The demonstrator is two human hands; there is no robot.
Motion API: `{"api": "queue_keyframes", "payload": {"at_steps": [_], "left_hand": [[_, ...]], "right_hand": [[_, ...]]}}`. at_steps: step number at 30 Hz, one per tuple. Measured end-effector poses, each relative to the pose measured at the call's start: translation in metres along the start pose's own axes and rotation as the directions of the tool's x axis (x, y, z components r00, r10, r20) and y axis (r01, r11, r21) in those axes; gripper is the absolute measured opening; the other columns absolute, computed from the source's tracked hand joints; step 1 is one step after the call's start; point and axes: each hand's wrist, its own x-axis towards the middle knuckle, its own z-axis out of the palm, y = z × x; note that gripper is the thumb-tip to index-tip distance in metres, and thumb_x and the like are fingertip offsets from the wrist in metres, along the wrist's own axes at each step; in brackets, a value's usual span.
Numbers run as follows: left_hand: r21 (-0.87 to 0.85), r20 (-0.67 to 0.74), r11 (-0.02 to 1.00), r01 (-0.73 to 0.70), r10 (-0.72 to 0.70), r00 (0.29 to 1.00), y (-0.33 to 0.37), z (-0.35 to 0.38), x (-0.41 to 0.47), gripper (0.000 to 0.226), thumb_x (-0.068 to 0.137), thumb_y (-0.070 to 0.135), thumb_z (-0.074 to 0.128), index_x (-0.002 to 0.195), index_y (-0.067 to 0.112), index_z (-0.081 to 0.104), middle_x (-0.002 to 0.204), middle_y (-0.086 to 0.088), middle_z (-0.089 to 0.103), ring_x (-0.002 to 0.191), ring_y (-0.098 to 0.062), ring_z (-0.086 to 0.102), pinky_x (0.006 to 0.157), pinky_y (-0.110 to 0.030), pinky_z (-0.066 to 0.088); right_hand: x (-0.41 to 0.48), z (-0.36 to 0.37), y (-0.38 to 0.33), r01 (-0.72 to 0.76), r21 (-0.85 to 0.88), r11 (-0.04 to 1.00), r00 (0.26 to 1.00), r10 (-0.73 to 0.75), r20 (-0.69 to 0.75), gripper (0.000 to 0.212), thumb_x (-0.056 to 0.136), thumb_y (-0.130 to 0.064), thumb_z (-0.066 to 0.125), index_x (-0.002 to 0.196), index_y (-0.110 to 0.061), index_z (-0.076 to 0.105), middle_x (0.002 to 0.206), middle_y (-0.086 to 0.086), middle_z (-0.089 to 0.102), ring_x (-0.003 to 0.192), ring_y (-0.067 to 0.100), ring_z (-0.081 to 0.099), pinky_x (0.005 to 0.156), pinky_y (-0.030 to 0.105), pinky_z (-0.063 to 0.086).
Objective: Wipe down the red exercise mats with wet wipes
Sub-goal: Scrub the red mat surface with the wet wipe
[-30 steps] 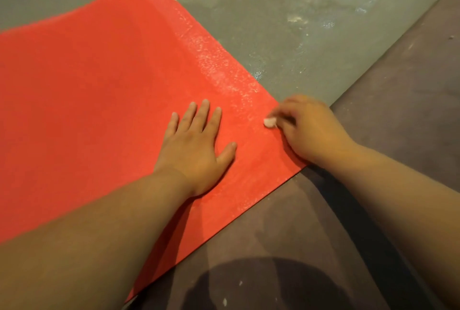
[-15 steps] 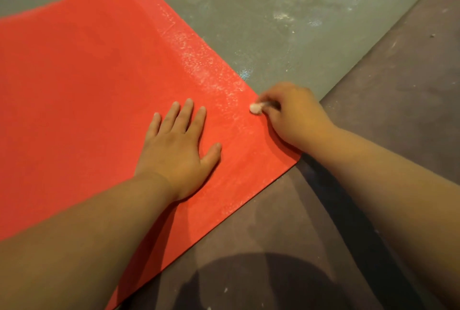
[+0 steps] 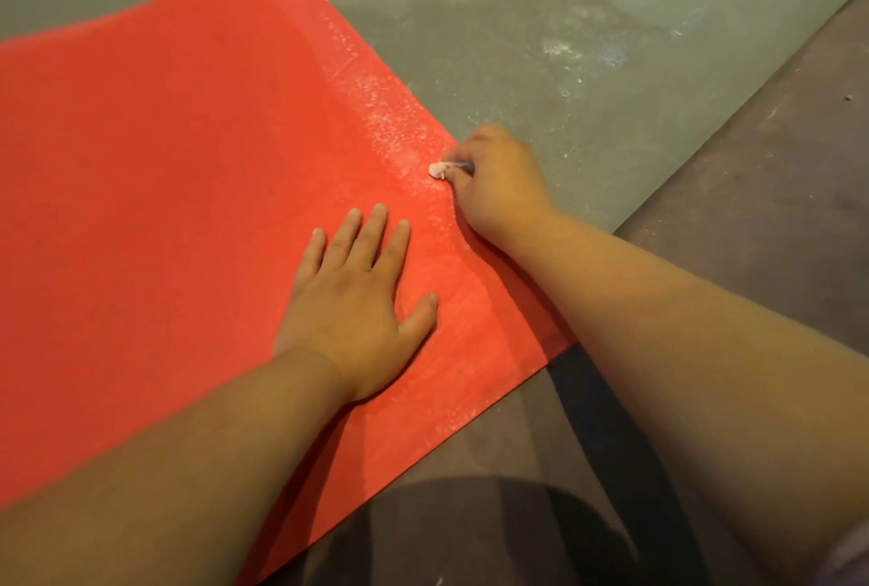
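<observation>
One red mat [image 3: 164, 209], edge streaked whitish, left hand [image 3: 357, 303] flat on it, right hand [image 3: 498, 181] pinching white wipe [image 3: 437, 170]

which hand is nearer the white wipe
Right. The right hand pinches the wipe at the edge of the red mat; the left hand lies flat on the mat, apart.

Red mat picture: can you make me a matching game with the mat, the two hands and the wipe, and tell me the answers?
Things:
1. left hand
2. right hand
3. wet wipe
4. red mat

States:
A. spread on the grey floor
B. flat on the mat, fingers straight
C. small white wad at the mat's edge
D. curled round the wipe

Pairs: 1-B, 2-D, 3-C, 4-A.
</observation>
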Motion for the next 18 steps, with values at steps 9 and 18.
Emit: {"api": "queue_keyframes", "payload": {"at_steps": [9,18], "left_hand": [[-0.034,0.008,0.999,0.0,0.001,1.0,0.002,-0.003,-0.003,0.084,0.078,0.068,0.004,0.152,0.03,0.006,0.161,0.004,-0.001,0.147,-0.015,-0.005,0.119,-0.039,-0.005],[-0.121,-0.262,0.98,0.157,-0.184,0.947,-0.026,-0.011,0.093,0.029,0.083,0.034,0.05,0.106,0.023,0.062,0.113,-0.007,0.056,0.109,-0.031,0.05,0.108,-0.045,0.026]], "right_hand": [[-0.119,-0.038,0.007,0.204,0.059,0.977,0.97,-0.21,0.122,0.018,0.089,-0.014,0.062,0.103,-0.012,0.074,0.092,0.006,0.061,0.083,0.021,0.059,0.074,0.019,0.038],[0.053,0.006,-0.007,0.194,-0.077,0.978,0.977,-0.186,0.104,0.02,0.087,-0.017,0.059,0.103,-0.018,0.07,0.108,0.007,0.063,0.102,0.024,0.057,0.083,0.027,0.036]]}}
